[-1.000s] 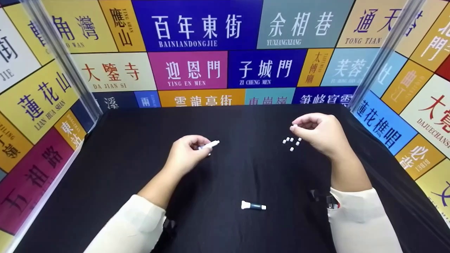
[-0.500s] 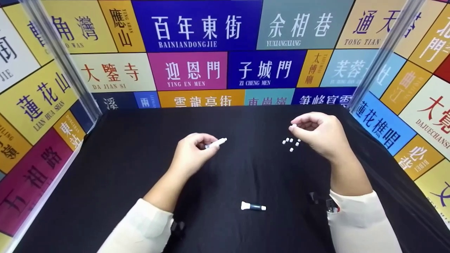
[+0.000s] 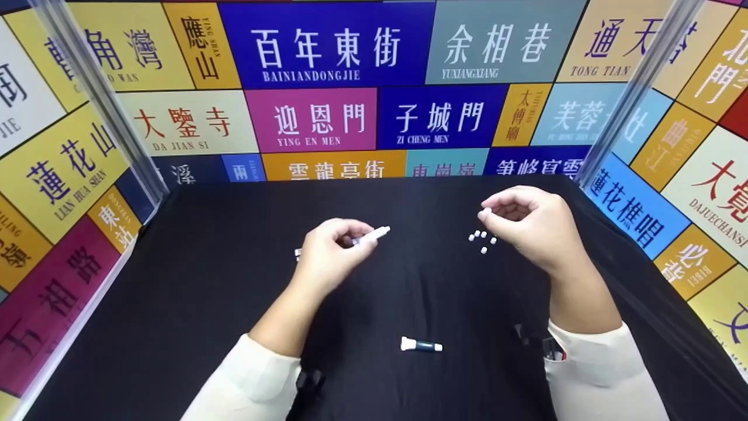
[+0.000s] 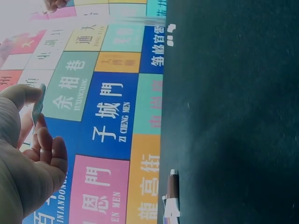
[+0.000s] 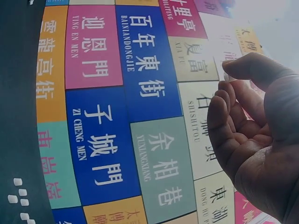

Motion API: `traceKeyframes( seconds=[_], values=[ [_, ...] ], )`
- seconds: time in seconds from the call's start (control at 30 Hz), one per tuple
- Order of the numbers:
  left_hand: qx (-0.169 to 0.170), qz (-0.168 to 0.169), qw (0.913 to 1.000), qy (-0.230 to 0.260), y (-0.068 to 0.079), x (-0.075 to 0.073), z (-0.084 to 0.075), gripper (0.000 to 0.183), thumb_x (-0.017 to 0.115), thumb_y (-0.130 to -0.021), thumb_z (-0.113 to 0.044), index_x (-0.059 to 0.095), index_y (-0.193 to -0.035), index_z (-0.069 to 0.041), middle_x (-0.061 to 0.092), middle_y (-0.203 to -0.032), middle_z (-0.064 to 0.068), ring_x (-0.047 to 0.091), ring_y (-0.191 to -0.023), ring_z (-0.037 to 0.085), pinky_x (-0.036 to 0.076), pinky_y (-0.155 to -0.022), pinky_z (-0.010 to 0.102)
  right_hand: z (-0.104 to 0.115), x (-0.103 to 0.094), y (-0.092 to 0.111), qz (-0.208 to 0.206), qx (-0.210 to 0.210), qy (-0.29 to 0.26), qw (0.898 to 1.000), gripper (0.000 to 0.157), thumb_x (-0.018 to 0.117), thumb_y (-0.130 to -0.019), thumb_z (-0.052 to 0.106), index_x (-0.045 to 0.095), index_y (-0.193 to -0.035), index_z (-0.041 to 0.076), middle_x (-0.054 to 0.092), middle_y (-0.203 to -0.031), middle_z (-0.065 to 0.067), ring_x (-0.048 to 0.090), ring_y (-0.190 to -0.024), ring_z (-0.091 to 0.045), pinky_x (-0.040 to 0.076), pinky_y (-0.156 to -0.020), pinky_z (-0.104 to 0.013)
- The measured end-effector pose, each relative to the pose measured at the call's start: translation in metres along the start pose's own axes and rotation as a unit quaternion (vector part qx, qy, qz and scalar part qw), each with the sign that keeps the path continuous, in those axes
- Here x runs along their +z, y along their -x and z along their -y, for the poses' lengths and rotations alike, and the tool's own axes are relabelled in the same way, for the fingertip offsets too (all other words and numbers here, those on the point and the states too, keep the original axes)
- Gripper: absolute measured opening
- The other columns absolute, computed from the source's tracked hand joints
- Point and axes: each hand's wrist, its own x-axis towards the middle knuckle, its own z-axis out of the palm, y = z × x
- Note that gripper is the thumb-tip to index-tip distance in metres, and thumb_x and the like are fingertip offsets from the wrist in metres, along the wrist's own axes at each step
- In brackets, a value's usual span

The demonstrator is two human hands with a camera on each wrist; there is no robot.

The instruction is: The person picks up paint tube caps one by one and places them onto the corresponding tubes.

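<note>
My left hand (image 3: 328,252) holds a small squeeze tube (image 3: 380,233) between thumb and fingers, its white narrow tip pointing right and up. In the left wrist view the same tube (image 4: 38,106) shows as a thin grey-green shape. Off to the right, my right hand (image 3: 536,227) pinches a tiny white cap (image 3: 486,213) at its thumb and fingertip. Several similar white caps (image 3: 484,250) lie on the black cloth just below and left of that hand. The two hands are apart, both raised above the cloth.
Another small tube (image 3: 422,345), dark green with white ends, lies near the front middle. White ends (image 3: 298,254) show behind the left hand; the left wrist view shows tubes (image 4: 173,198) lying there. Sign-covered panels (image 3: 327,47) enclose the black cloth (image 3: 204,304).
My left hand has moved right with the tube, toward the right hand, uncovering white ends behind it. My right hand stays nearly in place with the cap.
</note>
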Motion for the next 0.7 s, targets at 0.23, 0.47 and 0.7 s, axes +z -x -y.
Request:
traceKeyframes(
  seconds=[0.23, 0.47, 0.7],
  values=[
    [0.011, -0.005, 0.9996, 0.024, 0.004, 0.003, -0.003, 0.012, 0.088, -0.088, -0.025, 0.085, -0.100, -0.023, 0.073, -0.088, -0.002, 0.063, -0.082, 0.014, 0.053, -0.075, 0.025, 0.011, 0.001, 0.006, -0.015, -0.025, -0.022, 0.999, 0.010, 0.089, -0.087, 0.017, 0.083, -0.094, 0.013, 0.074, -0.086, 0.017, 0.069, -0.072, -0.001, 0.055, -0.066, -0.011],
    [0.012, 0.002, 0.9991, 0.040, 0.008, 0.004, -0.008, 0.012, 0.087, -0.089, -0.026, 0.085, -0.101, -0.024, 0.072, -0.088, -0.002, 0.063, -0.082, 0.015, 0.054, -0.074, 0.026, 0.020, 0.000, 0.014, -0.027, -0.053, -0.034, 0.998, 0.011, 0.090, -0.085, 0.010, 0.083, -0.092, 0.014, 0.074, -0.087, 0.012, 0.069, -0.073, -0.004, 0.055, -0.067, -0.012],
    [0.028, 0.008, 0.9981, 0.055, 0.016, 0.004, -0.016, 0.012, 0.087, -0.089, -0.024, 0.085, -0.101, -0.026, 0.072, -0.088, -0.003, 0.064, -0.082, 0.014, 0.054, -0.073, 0.026, 0.031, -0.001, 0.020, -0.032, -0.107, -0.053, 0.992, 0.016, 0.088, -0.083, 0.003, 0.082, -0.090, 0.016, 0.076, -0.087, 0.005, 0.069, -0.072, -0.006, 0.055, -0.065, -0.013]
  ],
)
